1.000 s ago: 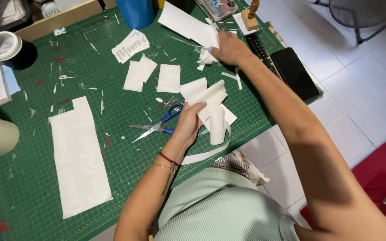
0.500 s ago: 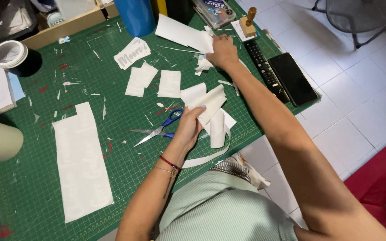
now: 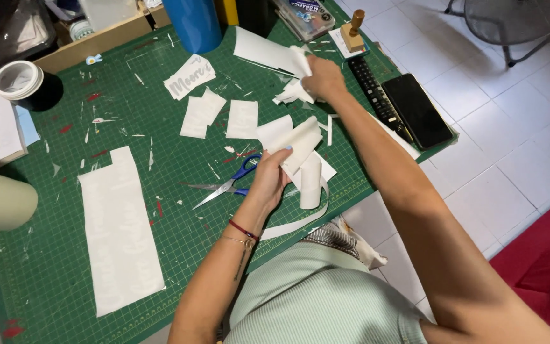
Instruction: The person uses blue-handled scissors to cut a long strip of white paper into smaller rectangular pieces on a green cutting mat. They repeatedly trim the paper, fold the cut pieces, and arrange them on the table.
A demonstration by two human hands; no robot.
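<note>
Paper scraps [image 3: 291, 143] litter green cutting mat [image 3: 128, 76] (white tiled floor [image 3: 510, 146] beside).

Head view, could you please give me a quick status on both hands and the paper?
Left hand gripping curled white paper strips. Right hand grasping crumpled paper scraps. Blue-handled scissors lie open beside left hand.

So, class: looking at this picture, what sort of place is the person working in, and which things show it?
Probably a home craft workspace. A green gridded cutting mat covers the table, strewn with white cut paper pieces, blue-handled scissors lie beside the left hand, and the right hand gathers scraps.
</note>
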